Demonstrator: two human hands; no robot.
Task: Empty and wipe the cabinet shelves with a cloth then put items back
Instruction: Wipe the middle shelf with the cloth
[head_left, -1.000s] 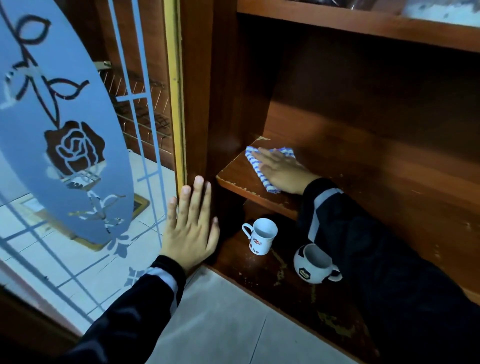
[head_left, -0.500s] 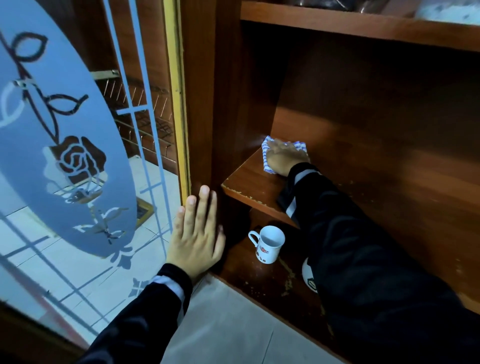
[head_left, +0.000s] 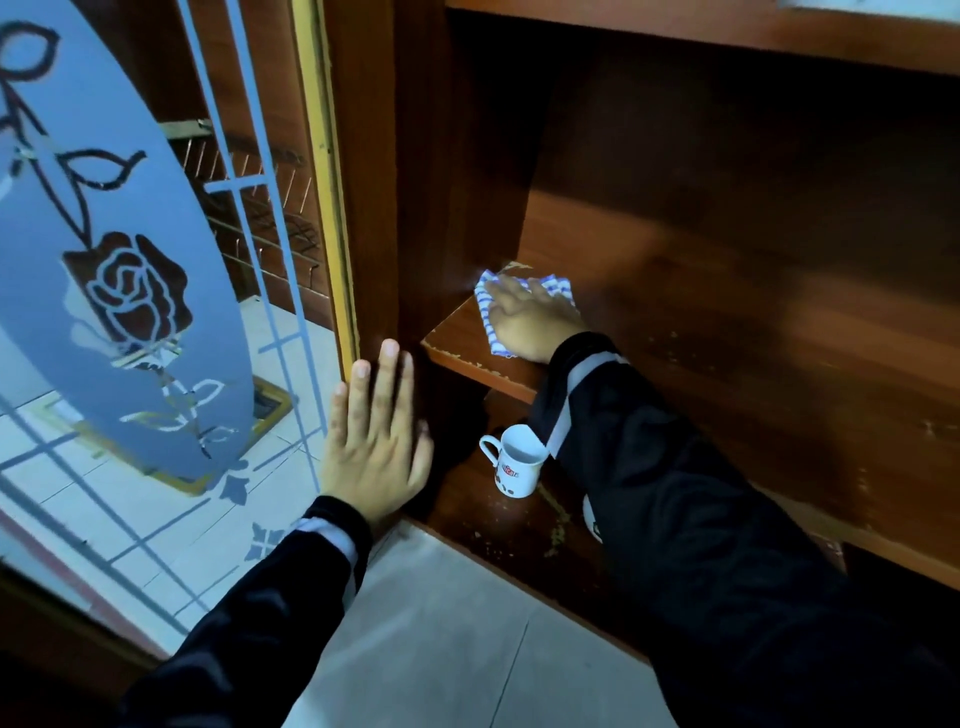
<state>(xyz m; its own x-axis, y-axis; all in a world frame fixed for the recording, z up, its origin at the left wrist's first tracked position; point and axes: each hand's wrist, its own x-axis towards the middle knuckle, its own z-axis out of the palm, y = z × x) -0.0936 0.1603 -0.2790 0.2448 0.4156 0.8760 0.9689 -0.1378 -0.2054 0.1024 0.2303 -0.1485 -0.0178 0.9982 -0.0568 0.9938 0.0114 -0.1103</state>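
Wooden shelf (head_left: 457, 345), striped cloth (head_left: 488, 312) flat beneath right hand's (head_left: 530, 325) loosely spread fingers (head_left: 511, 291)

The cloth (head_left: 524, 299) lies on the shelf's (head_left: 467, 353) back-left corner, above a mug (head_left: 514, 462) on the cabinet floor (head_left: 498, 530).

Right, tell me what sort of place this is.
Probably a home kitchen or dining area: a wooden cabinet shelf under a striped cloth, a white mug below, a frosted glass door with a rose, and tiled floor.
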